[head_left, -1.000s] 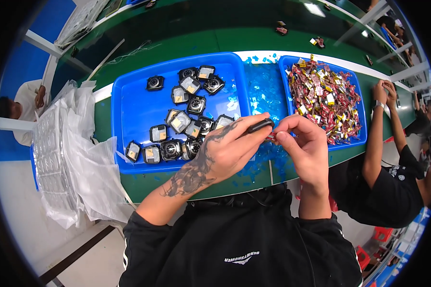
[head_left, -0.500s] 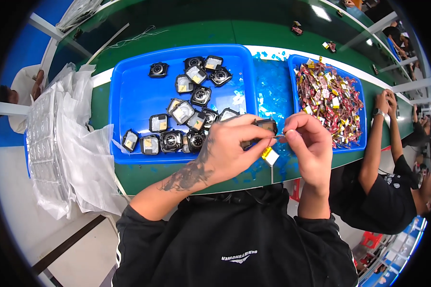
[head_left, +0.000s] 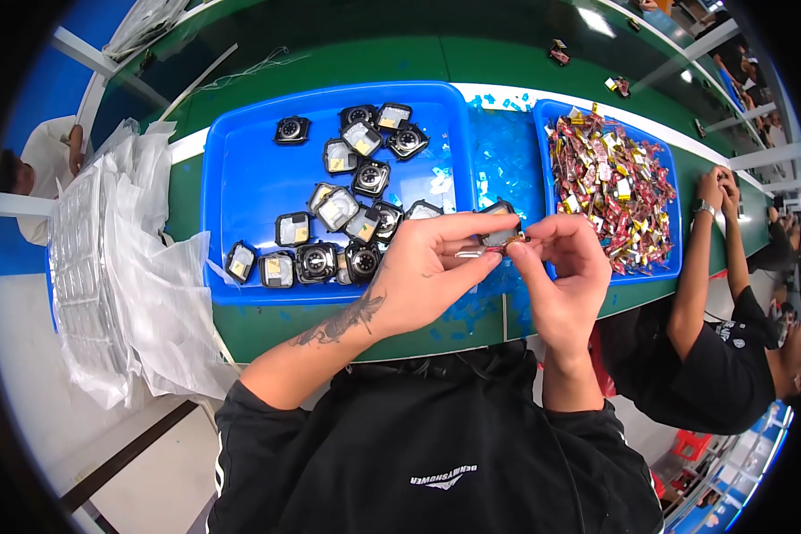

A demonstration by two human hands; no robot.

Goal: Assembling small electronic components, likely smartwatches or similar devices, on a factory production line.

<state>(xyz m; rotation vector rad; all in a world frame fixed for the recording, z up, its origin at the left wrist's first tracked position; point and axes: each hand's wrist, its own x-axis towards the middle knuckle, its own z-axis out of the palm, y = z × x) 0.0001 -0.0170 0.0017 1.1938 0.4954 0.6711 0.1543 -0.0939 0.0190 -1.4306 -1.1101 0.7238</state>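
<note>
Between my hands is a small battery (head_left: 472,254), its silvery side seen nearly edge-on. My left hand (head_left: 423,276) is closed, with the battery between thumb and fingers. My right hand (head_left: 565,276) pinches the reddish strip (head_left: 513,241) at the battery's other end; fingertips hide part of it. Just beyond the fingers a dark watch case (head_left: 498,212) shows in part; whether a finger touches it I cannot tell. Several black watch cases (head_left: 317,262) lie in the blue tray (head_left: 240,142) at left, some with round sensor backs up, others showing their grey insides.
A blue bin (head_left: 676,236) at right is heaped with small batteries and reddish strips (head_left: 610,178). Blue film scraps (head_left: 507,165) cover the strip between the containers. Plastic-wrapped clear trays (head_left: 84,258) stand at far left. A co-worker's forearms (head_left: 707,240) rest at the right.
The battery that hung yellow and white below my fingers is now raised and turned edge-on between them. My right hand has shifted slightly left. More of the watch case beyond shows.
</note>
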